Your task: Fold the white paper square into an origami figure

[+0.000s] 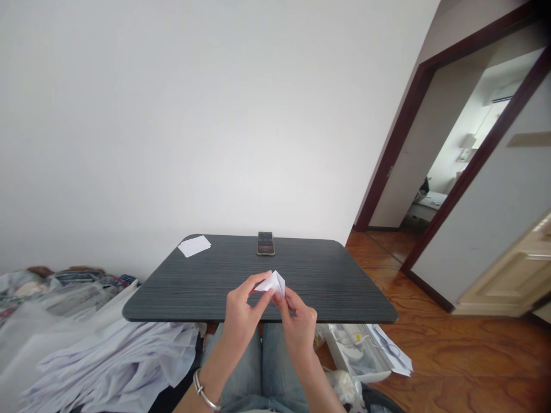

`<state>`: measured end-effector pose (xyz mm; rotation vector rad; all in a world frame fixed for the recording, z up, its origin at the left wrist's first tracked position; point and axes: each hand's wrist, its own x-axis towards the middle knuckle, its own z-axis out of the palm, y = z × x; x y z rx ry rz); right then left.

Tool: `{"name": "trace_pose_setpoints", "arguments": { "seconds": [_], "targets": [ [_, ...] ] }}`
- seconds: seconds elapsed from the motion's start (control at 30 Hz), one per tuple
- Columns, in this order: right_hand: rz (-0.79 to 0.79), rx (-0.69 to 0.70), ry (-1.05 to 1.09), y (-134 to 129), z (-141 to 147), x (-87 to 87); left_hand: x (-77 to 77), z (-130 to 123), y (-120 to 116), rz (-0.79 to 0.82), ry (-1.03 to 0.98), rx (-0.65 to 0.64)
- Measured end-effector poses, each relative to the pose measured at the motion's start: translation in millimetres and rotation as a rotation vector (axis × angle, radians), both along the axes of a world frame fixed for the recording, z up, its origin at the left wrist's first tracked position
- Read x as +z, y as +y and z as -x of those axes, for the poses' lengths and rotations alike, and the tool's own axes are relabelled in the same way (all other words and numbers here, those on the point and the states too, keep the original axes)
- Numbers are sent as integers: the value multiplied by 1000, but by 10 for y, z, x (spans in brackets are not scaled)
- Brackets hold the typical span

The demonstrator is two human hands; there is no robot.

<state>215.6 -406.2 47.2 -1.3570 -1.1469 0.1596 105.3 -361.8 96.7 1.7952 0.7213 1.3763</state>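
Observation:
A small folded white paper is held up over the near edge of the dark table, between both hands. My left hand pinches its left side between thumb and fingers. At its lower right corner, my right hand grips it with thumb and fingers. The paper has a pointed top and visible creases. A silver bracelet circles my left wrist.
On the dark table, a phone lies near the back edge and white sheets sit at the back left. White cloth is heaped at the left. An open white box stands below the table at right.

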Motion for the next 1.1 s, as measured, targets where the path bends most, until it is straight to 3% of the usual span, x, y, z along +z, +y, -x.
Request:
{"name": "trace_pose_setpoints", "arguments": {
  "seconds": [0.77,1.1],
  "targets": [
    [-27,-52,-199,20,39,-34,-102,-146,82,-225,50,78],
    [-4,-22,-79,17,17,-27,-195,-86,88,-222,19,18]
  ]
}}
